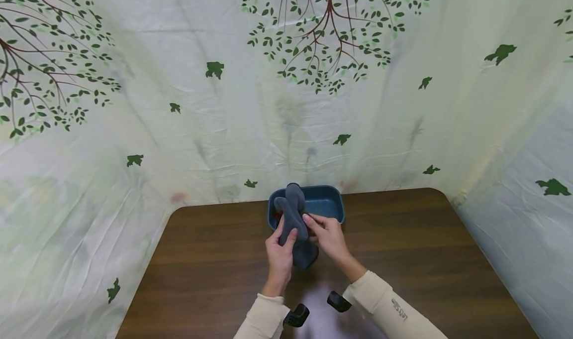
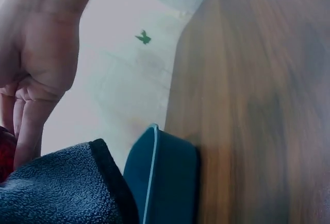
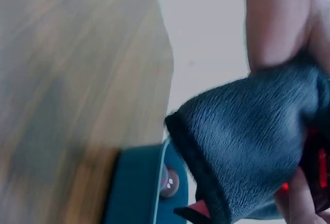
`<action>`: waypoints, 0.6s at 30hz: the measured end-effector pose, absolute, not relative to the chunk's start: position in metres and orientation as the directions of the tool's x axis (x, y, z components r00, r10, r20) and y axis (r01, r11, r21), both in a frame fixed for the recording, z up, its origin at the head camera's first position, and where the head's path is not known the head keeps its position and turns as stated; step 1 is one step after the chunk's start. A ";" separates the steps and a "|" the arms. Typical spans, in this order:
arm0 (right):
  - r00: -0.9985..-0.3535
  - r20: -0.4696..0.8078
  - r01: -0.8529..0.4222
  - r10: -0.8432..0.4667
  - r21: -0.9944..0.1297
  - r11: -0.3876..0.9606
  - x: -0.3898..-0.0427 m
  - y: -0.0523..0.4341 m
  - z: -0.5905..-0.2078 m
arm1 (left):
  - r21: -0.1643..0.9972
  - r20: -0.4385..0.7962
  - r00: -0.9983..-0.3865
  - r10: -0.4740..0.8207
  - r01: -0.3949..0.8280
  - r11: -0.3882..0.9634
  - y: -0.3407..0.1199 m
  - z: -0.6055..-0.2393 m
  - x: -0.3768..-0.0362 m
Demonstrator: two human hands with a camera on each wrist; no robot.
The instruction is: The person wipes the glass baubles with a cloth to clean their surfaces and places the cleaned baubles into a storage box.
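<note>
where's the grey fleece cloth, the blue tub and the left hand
grey fleece cloth (image 1: 293,214): head view, mid fold
blue tub (image 1: 329,202): head view, inner wall
left hand (image 1: 279,257): head view, back of the hand

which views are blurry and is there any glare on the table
Head view: sharp, wide-angle bend, pale glare on the table near the sleeves. Left wrist view: table soft, cloth fairly crisp. Right wrist view: table smeared, cloth and tub clearer.
</note>
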State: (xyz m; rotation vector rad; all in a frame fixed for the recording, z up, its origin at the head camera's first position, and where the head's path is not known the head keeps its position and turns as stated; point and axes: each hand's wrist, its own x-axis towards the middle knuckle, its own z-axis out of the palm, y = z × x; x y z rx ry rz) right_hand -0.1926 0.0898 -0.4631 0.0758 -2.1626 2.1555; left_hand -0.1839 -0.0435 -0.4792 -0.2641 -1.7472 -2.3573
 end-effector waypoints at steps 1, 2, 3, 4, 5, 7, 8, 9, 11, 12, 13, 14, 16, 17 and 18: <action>-0.995 0.093 -0.094 0.027 -0.995 -0.017 -0.192 0.089 -0.463 | 0.924 0.263 -0.963 -0.051 0.267 -0.275 -0.044 -0.479 -0.184; -0.995 0.101 -0.101 0.018 -0.994 -0.046 -0.191 0.088 -0.464 | 0.925 0.268 -0.962 -0.055 0.272 -0.266 -0.044 -0.479 -0.184; -0.994 0.108 -0.109 0.009 -0.992 -0.067 -0.190 0.088 -0.465 | 0.925 0.269 -0.961 -0.061 0.276 -0.262 -0.044 -0.479 -0.184; -0.993 0.118 -0.118 0.000 -0.989 -0.088 -0.189 0.088 -0.467 | 0.927 0.267 -0.961 -0.069 0.276 -0.256 -0.044 -0.478 -0.185; -0.990 0.142 -0.140 -0.014 -0.985 -0.100 -0.189 0.088 -0.468 | 0.928 0.263 -0.961 -0.080 0.275 -0.251 -0.044 -0.478 -0.185; -0.980 0.195 -0.189 -0.043 -0.976 -0.110 -0.188 0.090 -0.471 | 0.933 0.243 -0.964 -0.108 0.262 -0.248 -0.045 -0.477 -0.186; -0.972 0.227 -0.219 -0.062 -0.970 -0.106 -0.188 0.090 -0.473 | 0.934 0.224 -0.967 -0.121 0.249 -0.255 -0.045 -0.477 -0.186; -0.962 0.261 -0.253 -0.077 -0.963 -0.095 -0.189 0.091 -0.475 | 0.937 0.203 -0.970 -0.133 0.232 -0.262 -0.046 -0.476 -0.186; -0.934 0.338 -0.330 -0.119 -0.940 -0.081 -0.189 0.094 -0.478 | 0.939 0.155 -0.977 -0.145 0.191 -0.286 -0.048 -0.476 -0.186; -0.918 0.371 -0.362 -0.139 -0.928 -0.083 -0.190 0.095 -0.480 | 0.938 0.130 -0.981 -0.147 0.169 -0.301 -0.048 -0.475 -0.186; -0.900 0.406 -0.397 -0.157 -0.914 -0.087 -0.191 0.096 -0.482 | 0.938 0.112 -0.983 -0.142 0.152 -0.313 -0.049 -0.475 -0.186; -0.884 0.436 -0.427 -0.168 -0.900 -0.087 -0.191 0.097 -0.484 | 0.937 0.100 -0.986 -0.135 0.139 -0.320 -0.050 -0.475 -0.185; -0.862 0.477 -0.471 -0.173 -0.879 -0.077 -0.191 0.099 -0.483 | 0.934 0.087 -0.989 -0.116 0.121 -0.336 -0.050 -0.473 -0.184; -0.857 0.487 -0.482 -0.167 -0.873 -0.068 -0.190 0.100 -0.479 | 0.933 0.091 -0.990 -0.110 0.124 -0.337 -0.050 -0.473 -0.184; -0.861 0.484 -0.481 -0.153 -0.875 -0.057 -0.188 0.099 -0.476 | 0.933 0.097 -0.990 -0.103 0.127 -0.338 -0.049 -0.473 -0.184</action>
